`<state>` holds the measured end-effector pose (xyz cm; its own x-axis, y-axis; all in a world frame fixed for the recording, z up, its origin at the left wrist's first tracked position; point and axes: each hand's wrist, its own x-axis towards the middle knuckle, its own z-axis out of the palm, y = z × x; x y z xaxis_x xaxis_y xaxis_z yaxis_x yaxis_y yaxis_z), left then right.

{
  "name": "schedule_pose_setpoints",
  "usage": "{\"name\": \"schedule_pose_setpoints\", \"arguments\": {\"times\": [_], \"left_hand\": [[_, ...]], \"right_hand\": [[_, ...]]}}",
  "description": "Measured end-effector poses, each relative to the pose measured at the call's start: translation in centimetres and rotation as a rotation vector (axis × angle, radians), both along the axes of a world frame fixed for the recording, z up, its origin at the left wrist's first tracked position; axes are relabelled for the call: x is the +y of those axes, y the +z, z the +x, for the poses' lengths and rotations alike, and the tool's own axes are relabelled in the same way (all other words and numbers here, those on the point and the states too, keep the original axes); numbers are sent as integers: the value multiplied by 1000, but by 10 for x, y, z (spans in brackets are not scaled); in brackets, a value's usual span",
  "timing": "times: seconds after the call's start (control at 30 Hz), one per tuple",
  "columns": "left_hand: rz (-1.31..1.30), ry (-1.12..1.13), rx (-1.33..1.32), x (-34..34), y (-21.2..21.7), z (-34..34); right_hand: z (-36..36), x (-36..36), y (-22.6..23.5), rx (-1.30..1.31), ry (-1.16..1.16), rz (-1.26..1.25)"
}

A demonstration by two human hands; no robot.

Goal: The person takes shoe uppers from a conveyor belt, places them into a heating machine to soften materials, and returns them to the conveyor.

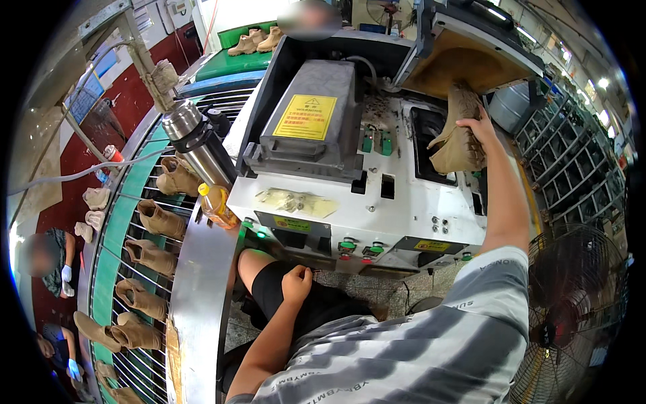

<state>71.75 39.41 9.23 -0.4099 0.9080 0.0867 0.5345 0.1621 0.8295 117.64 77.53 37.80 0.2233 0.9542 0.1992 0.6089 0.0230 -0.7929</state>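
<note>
**Visitor:** What have you got in your right hand [479, 128]?

**Me:** A tan suede boot [459, 135]. My fingers are wrapped over its upper edge, and it sits, sole turned away from me, in the dark opening [425, 138] at the right of the white machine's deck [377, 209], under the raised lid [464, 57].

**Visitor:** And the other hand?

**Me:** My left hand [296, 283] is down by my knee, just below the front panel [356, 244] with the green and red buttons. The fingers are curled in loosely; from here I can't tell whether they pinch anything.

**Visitor:** What matters with the boot, would you say?

**Me:** I'd judge it's the seating. The upper is soft and folds easily, so I want to hold it by the firm rim, keep it square to the opening, and not let the shaft crumple against the edge. My arm is stretched far out, so I'd keep the wrist steady rather than push from the shoulder. I'd also want my fingers out from under that lid.

**Visitor:** Plenty more waiting, I see.

**Me:** Yes, boots [151, 256] of the same tan line the curved green rack conveyor [118, 222] on my left. A steel flask [192, 138] and a yellow bottle [215, 203] stand at its edge, and a floor fan [575, 296] sits at my right.
</note>
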Motion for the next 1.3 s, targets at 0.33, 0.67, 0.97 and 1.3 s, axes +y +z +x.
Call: {"name": "schedule_pose_setpoints", "arguments": {"times": [0.33, 0.67, 0.97, 1.3], "left_hand": [[-15, 25, 28, -1, -7, 0], [-59, 42, 40, 3, 0, 4], [-33, 24, 71, 0, 3, 3], [-6, 11, 85, -16, 8, 7]], "right_hand": [[-9, 81, -42, -198, 20, -101], [-42, 65, -71, -431, -162, -345], [-88, -29, -51, -654, -123, -297], [-79, -43, -48, -685, -62, -245]]}}
